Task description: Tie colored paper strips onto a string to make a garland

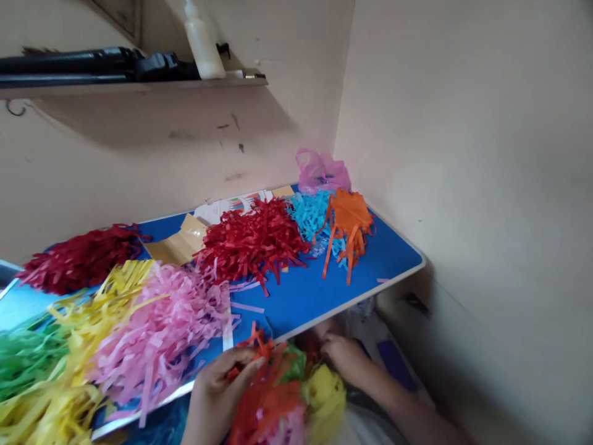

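My left hand [227, 386] is at the near edge of the blue table [296, 303], its thumb and fingers pinched on an orange-red paper strip [259, 343]. Right of it hangs a multicoloured bunch of paper strips [282, 395], with orange, green, yellow and pink parts, partly blurred. My right hand [338, 349] reaches in from the right, beyond the bunch and below the table edge. Its fingers are bent and mostly hidden, so what they hold cannot be made out.
Piles of red [254, 241], pink [171, 327], yellow [41, 414], green [28, 358], light blue [310, 213] and orange strips [351, 213] lie on the table. A pink bag [322, 173] stands in the corner. Above, a wall shelf [139, 88] holds a bottle [204, 46].
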`<state>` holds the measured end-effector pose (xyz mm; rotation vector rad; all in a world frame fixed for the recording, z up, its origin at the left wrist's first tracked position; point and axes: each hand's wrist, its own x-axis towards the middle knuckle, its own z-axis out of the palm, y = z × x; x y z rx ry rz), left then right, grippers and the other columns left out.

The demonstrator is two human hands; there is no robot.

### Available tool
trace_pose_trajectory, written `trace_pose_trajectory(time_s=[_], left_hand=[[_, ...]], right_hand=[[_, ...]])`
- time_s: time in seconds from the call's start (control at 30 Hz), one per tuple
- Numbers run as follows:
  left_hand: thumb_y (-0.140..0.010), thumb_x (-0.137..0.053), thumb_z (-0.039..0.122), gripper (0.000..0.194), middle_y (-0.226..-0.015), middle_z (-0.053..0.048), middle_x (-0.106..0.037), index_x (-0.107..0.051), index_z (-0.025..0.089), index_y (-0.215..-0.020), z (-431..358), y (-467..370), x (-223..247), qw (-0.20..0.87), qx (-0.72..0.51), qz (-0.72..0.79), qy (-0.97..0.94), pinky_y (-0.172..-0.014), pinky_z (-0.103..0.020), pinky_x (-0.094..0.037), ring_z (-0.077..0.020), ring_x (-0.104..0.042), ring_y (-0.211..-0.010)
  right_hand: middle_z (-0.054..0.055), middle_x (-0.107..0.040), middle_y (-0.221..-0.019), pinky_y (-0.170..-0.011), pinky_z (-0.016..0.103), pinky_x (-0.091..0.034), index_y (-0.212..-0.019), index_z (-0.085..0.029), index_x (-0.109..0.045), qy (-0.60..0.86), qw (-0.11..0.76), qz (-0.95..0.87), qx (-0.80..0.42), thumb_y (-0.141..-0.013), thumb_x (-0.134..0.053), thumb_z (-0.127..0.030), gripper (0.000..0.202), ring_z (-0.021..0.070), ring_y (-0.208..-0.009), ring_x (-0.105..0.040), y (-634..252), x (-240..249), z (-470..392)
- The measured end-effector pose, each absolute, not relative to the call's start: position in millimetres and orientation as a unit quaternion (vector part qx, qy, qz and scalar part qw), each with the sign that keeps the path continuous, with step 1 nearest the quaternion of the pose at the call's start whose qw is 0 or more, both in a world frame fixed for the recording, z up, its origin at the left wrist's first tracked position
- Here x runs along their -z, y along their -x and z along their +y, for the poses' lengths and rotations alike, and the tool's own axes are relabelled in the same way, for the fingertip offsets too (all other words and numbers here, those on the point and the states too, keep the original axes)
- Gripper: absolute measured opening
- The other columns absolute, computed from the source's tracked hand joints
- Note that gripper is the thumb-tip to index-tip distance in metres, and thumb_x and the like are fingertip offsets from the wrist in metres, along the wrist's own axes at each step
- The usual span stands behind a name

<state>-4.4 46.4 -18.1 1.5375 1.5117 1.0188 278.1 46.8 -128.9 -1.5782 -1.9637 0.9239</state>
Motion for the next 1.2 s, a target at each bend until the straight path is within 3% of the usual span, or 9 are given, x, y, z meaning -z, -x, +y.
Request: trace_pose_trajectory(time_s=[0.23,0.43,0.5,0.6,0.7,0.8,0.9,1.03,1.2], left_hand=[[-0.065,-0.078,0.054,0.040,-0.073,-0.002,-0.070,-0.071,0.017,-0.079,51.8,6.6,22.9,0.416,-0.439,0.626,-0.493,-0.060,-0.024,-0.052,-0.0189,-0.064,-0.069],[-0.082,-0.063,0.053,0.034,-0.079,-0.001,-0.065,-0.062,0.019,-0.078,51.9,-45.6,16.8,0.574,-0.379,0.483,-0.542,-0.058,-0.024,-0.050,-0.0127,-0.058,-0.059],[-0.086,-0.058,0.053,0.034,-0.087,-0.004,-0.064,-0.058,0.020,-0.080,50.0,-71.7,26.1,0.620,-0.342,0.433,-0.558,-0.063,-0.025,-0.051,-0.0139,-0.059,-0.067],[-0.089,-0.050,0.058,0.038,-0.068,0.001,-0.057,-0.049,0.021,-0.081,45.3,-96.6,52.3,0.649,-0.306,0.411,-0.562,-0.054,-0.020,-0.041,-0.0114,-0.051,-0.057],[-0.089,-0.045,0.063,0.044,-0.058,0.005,-0.048,-0.046,0.021,-0.078,39.4,-98.2,80.0,0.602,-0.304,0.435,-0.597,-0.049,-0.020,-0.029,-0.0091,-0.039,-0.049],[-0.088,-0.042,0.066,0.048,-0.056,0.006,-0.042,-0.046,0.021,-0.073,34.2,-87.9,98.6,0.528,-0.301,0.471,-0.640,-0.048,-0.021,-0.025,-0.0092,-0.035,-0.048],[-0.085,-0.042,0.071,0.052,-0.053,0.007,-0.039,-0.046,0.021,-0.070,32.0,-82.2,104.3,0.492,-0.288,0.487,-0.662,-0.048,-0.022,-0.024,-0.0094,-0.033,-0.046],[-0.088,-0.042,0.067,0.049,-0.057,0.004,-0.047,-0.050,0.021,-0.073,32.2,-88.8,88.3,0.491,-0.324,0.490,-0.644,-0.052,-0.022,-0.033,-0.0123,-0.042,-0.052],[-0.089,-0.048,0.059,0.043,-0.066,-0.001,-0.060,-0.058,0.020,-0.073,30.7,-96.2,66.4,0.489,-0.351,0.462,-0.651,-0.057,-0.022,-0.041,-0.0144,-0.053,-0.059]], right_hand=[[0.000,-0.068,-0.063,-0.058,0.024,-0.041,-0.069,-0.018,-0.070,0.598,0.254,-0.674,-0.353,-0.080,-0.053,-0.012,0.021,0.0168,-0.061,-0.063,-307.2,125.5,52.7],[0.001,-0.071,-0.081,-0.070,0.025,-0.048,-0.080,-0.023,-0.073,0.536,0.323,-0.702,-0.339,-0.084,-0.059,-0.015,0.016,0.0171,-0.077,-0.066,-289.3,59.8,44.7],[0.004,-0.073,-0.094,-0.080,0.030,-0.050,-0.093,-0.025,-0.075,0.490,0.377,-0.717,-0.322,-0.084,-0.059,-0.014,0.021,0.0196,-0.088,-0.067,-272.8,43.3,39.9],[0.007,-0.073,-0.099,-0.086,0.036,-0.053,-0.105,-0.025,-0.072,0.482,0.504,-0.600,-0.392,-0.087,-0.058,-0.020,0.023,0.0226,-0.095,-0.067,-269.0,40.9,42.3],[0.005,-0.073,-0.085,-0.076,0.035,-0.058,-0.092,-0.022,-0.073,0.453,0.670,-0.315,-0.496,-0.081,-0.068,-0.028,0.013,0.0212,-0.081,-0.069,-309.5,53.7,63.4],[0.003,-0.072,-0.083,-0.057,0.022,-0.056,-0.081,-0.021,-0.072,0.439,0.743,-0.138,-0.486,-0.065,-0.078,-0.015,0.018,0.0132,-0.068,-0.066,-376.7,57.6,86.3],[0.002,-0.070,-0.078,-0.044,0.016,-0.048,-0.073,-0.019,-0.069,0.454,0.745,-0.127,-0.472,-0.060,-0.080,-0.010,0.019,0.0100,-0.059,-0.062,-416.9,48.3,89.0],[0.005,-0.071,-0.086,-0.057,0.022,-0.051,-0.085,-0.018,-0.073,0.509,0.697,-0.230,-0.450,-0.066,-0.083,-0.028,0.024,0.0148,-0.072,-0.064,-378.2,44.0,62.4],[-0.001,-0.057,-0.049,-0.042,0.022,-0.028,-0.060,-0.015,-0.068,0.519,0.414,-0.433,-0.610,-0.082,-0.062,-0.063,0.053,0.0086,-0.041,-0.043,-271.8,68.1,24.0]])
